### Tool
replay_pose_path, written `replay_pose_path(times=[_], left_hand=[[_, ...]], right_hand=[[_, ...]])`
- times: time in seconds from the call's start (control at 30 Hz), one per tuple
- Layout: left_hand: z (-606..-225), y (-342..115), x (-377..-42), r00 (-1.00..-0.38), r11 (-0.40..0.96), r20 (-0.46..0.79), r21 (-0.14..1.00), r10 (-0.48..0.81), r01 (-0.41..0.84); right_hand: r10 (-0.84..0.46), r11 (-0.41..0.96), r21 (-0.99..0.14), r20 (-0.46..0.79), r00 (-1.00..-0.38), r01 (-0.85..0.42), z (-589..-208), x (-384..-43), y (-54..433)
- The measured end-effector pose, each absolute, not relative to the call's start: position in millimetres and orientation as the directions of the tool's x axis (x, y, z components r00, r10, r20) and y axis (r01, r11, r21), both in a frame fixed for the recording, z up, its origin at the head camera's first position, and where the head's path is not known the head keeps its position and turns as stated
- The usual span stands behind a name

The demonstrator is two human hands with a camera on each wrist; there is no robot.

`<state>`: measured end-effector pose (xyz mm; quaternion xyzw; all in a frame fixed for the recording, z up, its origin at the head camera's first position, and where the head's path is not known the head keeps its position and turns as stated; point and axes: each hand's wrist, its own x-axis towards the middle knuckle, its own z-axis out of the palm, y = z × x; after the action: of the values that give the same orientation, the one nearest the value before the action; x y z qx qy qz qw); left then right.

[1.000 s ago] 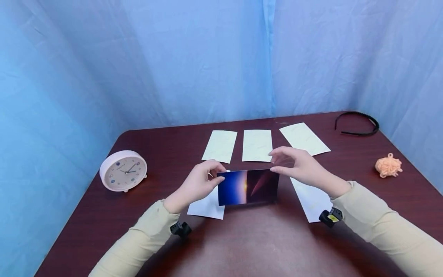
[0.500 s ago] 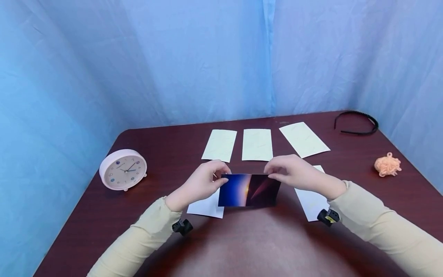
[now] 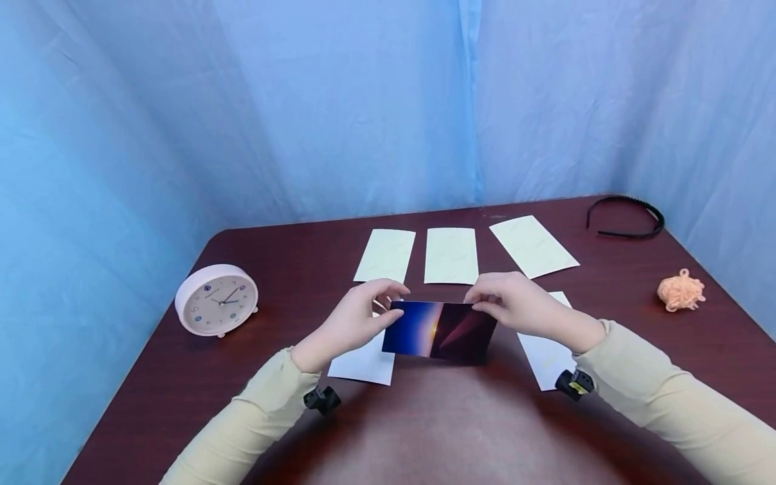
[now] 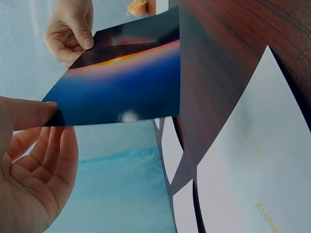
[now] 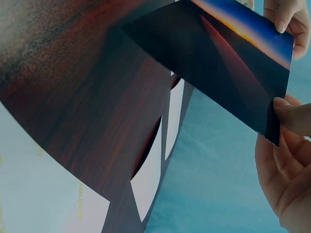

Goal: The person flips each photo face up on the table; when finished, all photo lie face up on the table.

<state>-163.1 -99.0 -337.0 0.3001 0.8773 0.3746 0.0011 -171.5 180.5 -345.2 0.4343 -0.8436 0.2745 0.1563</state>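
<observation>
A glossy photo print (image 3: 436,330), blue on one side and dark with a reddish streak on the other, is held above the table in the head view. My left hand (image 3: 358,315) pinches its upper left corner between thumb and fingers. At the upper right corner my right hand (image 3: 521,303) grips it the same way. The left wrist view shows the print (image 4: 126,82) apart from the tabletop, with the left thumb on its picture side. In the right wrist view, the right thumb presses on the dark end of the print (image 5: 228,63).
Three white sheets lie in a back row: left (image 3: 384,254), middle (image 3: 451,256) and right (image 3: 533,246). Two nearer sheets, left (image 3: 364,360) and right (image 3: 548,357), are partly covered by the hands. A pink clock (image 3: 218,301), black headband (image 3: 627,217) and peach yarn ball (image 3: 681,291) stand around.
My right hand has come down and its spread fingers have closed on the print's upper right corner. The print's right side now sits slightly lower. My left hand has barely moved.
</observation>
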Motion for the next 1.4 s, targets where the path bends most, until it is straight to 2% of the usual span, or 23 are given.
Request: replay_pose_path(times=[0.37, 0.57, 0.7, 0.9, 1.13, 1.4], left_hand=[[-342, -101, -165, -0.857, 0.495, 0.336, 0.708, 0.391, 0.503], [-351, -100, -166, -0.897, 0.469, 0.367, 0.766, 0.245, 0.441], [-356, -97, -165, -0.915, 0.377, 0.379, 0.834, 0.139, 0.403], [-363, -89, -164, -0.941, 0.180, 0.338, 0.924, 0.033, 0.338], [-369, -71, -164, -0.967, 0.066, 0.255, 0.965, 0.012, 0.255], [-370, -50, -162, -0.973, -0.024, 0.226, 0.974, -0.044, 0.227]], right_hand=[[-0.550, 0.543, -0.412, 0.484, -0.681, -0.732, -347, -168, 182], [-0.442, 0.586, -0.534, 0.420, -0.792, -0.610, -351, -165, 184], [-0.354, 0.603, -0.621, 0.354, -0.866, -0.500, -352, -164, 185], [-0.221, 0.608, -0.707, 0.286, -0.932, -0.361, -352, -164, 183], [-0.106, 0.573, -0.778, 0.243, -0.964, -0.259, -355, -164, 182], [-0.018, 0.506, -0.812, 0.328, -0.945, -0.291, -359, -162, 169]])
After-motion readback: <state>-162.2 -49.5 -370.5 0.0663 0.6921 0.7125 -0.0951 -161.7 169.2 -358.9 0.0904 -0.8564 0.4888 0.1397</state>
